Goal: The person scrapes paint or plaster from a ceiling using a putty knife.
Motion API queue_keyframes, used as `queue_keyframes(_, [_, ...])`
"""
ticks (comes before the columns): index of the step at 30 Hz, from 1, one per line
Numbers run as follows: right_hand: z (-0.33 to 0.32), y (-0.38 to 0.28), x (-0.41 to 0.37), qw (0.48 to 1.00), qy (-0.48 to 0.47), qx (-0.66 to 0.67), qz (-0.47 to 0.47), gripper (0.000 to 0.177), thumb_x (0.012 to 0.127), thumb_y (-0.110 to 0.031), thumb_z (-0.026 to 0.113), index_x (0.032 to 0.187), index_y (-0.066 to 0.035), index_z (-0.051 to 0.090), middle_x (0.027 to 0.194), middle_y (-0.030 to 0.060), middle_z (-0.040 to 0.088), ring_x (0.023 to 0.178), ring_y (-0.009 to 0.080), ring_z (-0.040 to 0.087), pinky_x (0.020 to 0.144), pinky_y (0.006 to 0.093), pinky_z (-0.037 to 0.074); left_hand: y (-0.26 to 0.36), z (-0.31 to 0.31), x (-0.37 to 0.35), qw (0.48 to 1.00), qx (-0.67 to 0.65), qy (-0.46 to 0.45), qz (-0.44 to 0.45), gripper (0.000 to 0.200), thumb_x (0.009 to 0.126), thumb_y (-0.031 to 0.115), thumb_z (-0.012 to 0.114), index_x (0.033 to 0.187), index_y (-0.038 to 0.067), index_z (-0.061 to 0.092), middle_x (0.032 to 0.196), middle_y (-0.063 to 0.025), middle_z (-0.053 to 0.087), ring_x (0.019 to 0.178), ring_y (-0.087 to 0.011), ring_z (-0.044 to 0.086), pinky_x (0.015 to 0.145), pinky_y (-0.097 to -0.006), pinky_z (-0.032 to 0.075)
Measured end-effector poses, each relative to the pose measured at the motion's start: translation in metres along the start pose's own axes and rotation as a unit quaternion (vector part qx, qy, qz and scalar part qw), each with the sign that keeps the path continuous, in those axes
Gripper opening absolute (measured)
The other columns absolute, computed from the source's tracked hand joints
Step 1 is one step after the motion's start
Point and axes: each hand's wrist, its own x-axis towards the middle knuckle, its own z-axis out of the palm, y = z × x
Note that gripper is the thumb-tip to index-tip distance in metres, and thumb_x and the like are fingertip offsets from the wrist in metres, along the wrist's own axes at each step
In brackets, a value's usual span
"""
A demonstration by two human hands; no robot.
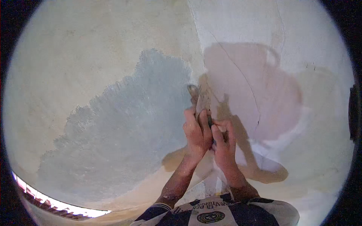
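My left hand [197,132] is raised in front of the plastered surface, its fingers closed round a hand tool with a rounded, shiny grey-brown head [192,91]. The head lies close to the right edge of a blue-grey painted patch [132,124]. Just right of the head, a pale, narrow, blade-like piece [203,103] rises from between my hands. My right hand [224,137] is beside the left, its fingers pinched at a dark, slim handle [210,121] that my fingers partly cover. I cannot tell whether the blade-like piece and this handle are one tool.
A cracked seam [197,28] runs down the plaster above my hands, with a long thin crack [241,71] to its right. My shadow [252,90] falls on the right-hand side. A bright slatted opening [56,203] shows at the lower left.
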Motion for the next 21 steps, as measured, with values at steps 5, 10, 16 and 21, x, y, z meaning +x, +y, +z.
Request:
queue_keyframes(5, [-0.001, 0.017, 0.000, 1.000, 0.010, 0.006, 0.017, 0.020, 0.097, -0.024, 0.060, 0.108, -0.009, 0.055, 0.079, 0.0005, 0.057, 0.058, 0.0039, 0.044, 0.048, 0.0210, 0.036, -0.012, 0.001, -0.017, 0.999, -0.021, 0.005, -0.031, 0.016, 0.098, 0.011, 0.049, 0.106, -0.003, 0.047, 0.079, -0.0192, 0.065, 0.065, -0.0343, 0.066, 0.057, -0.0407, 0.050])
queue_keyframes(10, [-0.006, 0.011, 0.008, 0.998, 0.052, 0.000, -0.020, 0.022, 0.097, -0.025, 0.060, 0.109, -0.007, 0.055, 0.090, 0.0020, 0.059, 0.065, 0.0061, 0.048, 0.051, 0.0227, 0.040, -0.014, 0.017, -0.006, 0.999, 0.029, 0.010, 0.027, 0.018, 0.099, 0.013, 0.048, 0.107, -0.003, 0.047, 0.081, -0.0190, 0.063, 0.071, -0.0328, 0.065, 0.062, -0.0409, 0.049])
queue_keyframes(16, [-0.033, -0.002, -0.001, 0.993, -0.004, -0.114, -0.019, 0.030, 0.096, -0.026, 0.059, 0.117, -0.005, 0.051, 0.109, 0.0072, 0.060, 0.083, 0.0103, 0.057, 0.065, 0.0251, 0.047, 0.005, 0.026, -0.025, 0.990, -0.114, 0.005, -0.089, 0.020, 0.100, 0.018, 0.047, 0.105, 0.000, 0.053, 0.091, -0.0149, 0.059, 0.073, -0.0271, 0.059, 0.069, -0.0395, 0.047])
queue_keyframes(21, [-0.014, -0.022, -0.004, 0.990, -0.047, -0.101, -0.088, 0.036, 0.093, -0.025, 0.062, 0.121, -0.008, 0.049, 0.084, -0.0010, 0.053, 0.066, 0.0048, 0.045, 0.057, 0.0211, 0.039, -0.018, -0.012, -0.015, 0.995, -0.055, 0.083, -0.026, 0.024, 0.101, 0.021, 0.046, 0.107, 0.000, 0.056, 0.099, -0.0142, 0.058, 0.084, -0.0262, 0.058, 0.079, -0.0386, 0.046])
